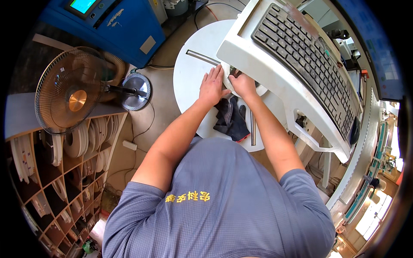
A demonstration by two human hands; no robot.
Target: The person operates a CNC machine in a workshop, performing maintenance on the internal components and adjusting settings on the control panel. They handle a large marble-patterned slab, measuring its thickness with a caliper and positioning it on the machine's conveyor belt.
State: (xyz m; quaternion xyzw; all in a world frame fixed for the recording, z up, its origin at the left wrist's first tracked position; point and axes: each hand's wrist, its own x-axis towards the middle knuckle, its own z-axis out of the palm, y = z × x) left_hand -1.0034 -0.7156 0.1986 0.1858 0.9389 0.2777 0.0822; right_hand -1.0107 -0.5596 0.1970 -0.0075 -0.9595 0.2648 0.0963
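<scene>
My left hand (211, 87) lies with its fingers stretched out along the left side of a white ring-shaped roll (226, 81). My right hand (244, 85) is closed at the roll's middle, its fingers curled beside something dark. What it grips, if anything, is hidden by the fingers and the white panel above. Beneath the roll is a round white tabletop (184, 88) with metal bars (200, 56) reaching outward across it. A pair of dark work gloves (234, 120) with a red edge lies on the tabletop, just nearer to me than the hands.
A white console ledge with a dusty black keyboard (301, 60) overhangs the tabletop at the right, beside a monitor (383, 47). Left stand a pedestal fan (71, 92) and a shelf rack (64, 172) holding several rolls. A blue machine cabinet (116, 32) stands behind; cables cross the floor.
</scene>
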